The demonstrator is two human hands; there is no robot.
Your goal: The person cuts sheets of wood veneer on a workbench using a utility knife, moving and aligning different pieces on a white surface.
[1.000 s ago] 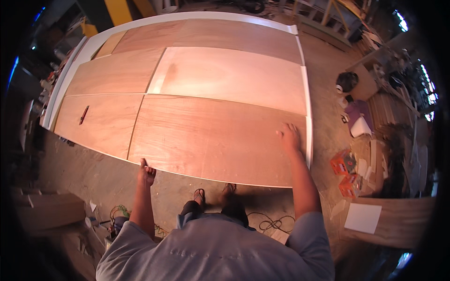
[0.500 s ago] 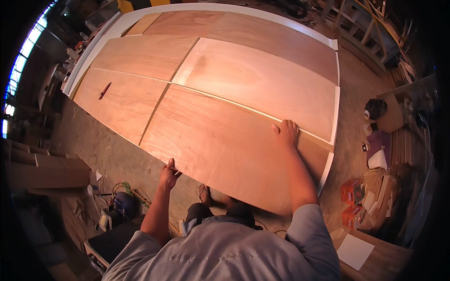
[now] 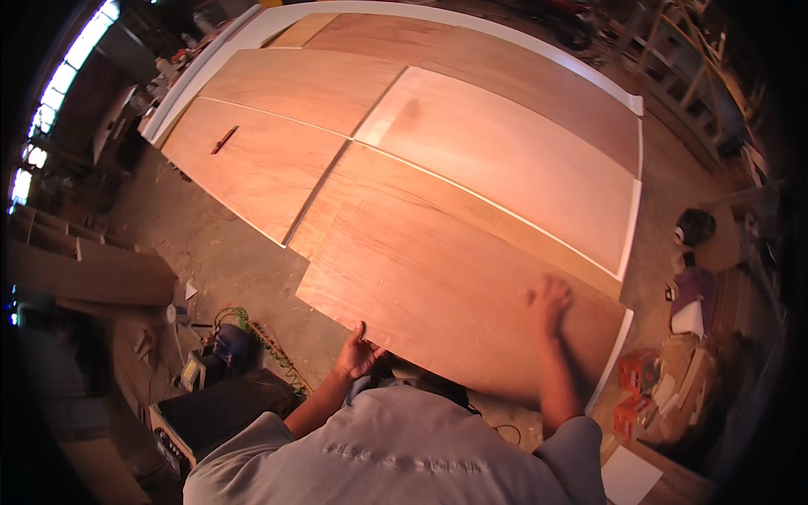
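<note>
A plywood sheet [image 3: 454, 295] lies in front of me, tilted a little from the rows of panels beyond it. My left hand [image 3: 358, 353] pinches its near edge, thumb on top and the other fingers beneath. Over the sheet's right part, my right hand [image 3: 551, 305] is spread palm down, slightly blurred; whether it presses on the wood I cannot tell. Another plywood layer [image 3: 438, 187] shows as a band past the sheet's far edge. A slim dark red tool [image 3: 225, 140] rests on the left panel [image 3: 261, 160].
More plywood panels [image 3: 513, 139] cover the big table, with white sheeting [image 3: 581, 71] around the far side. Boxes [image 3: 109, 273] and a machine with a coiled hose [image 3: 231, 345] stand at left. Orange-and-white packages [image 3: 637, 372] and wood offcuts [image 3: 686, 370] lie at right.
The near plywood sheet has slid toward me, uncovering wood along its far and left sides. Both hands moved back with it, the right one leaving the sheet's far edge.
</note>
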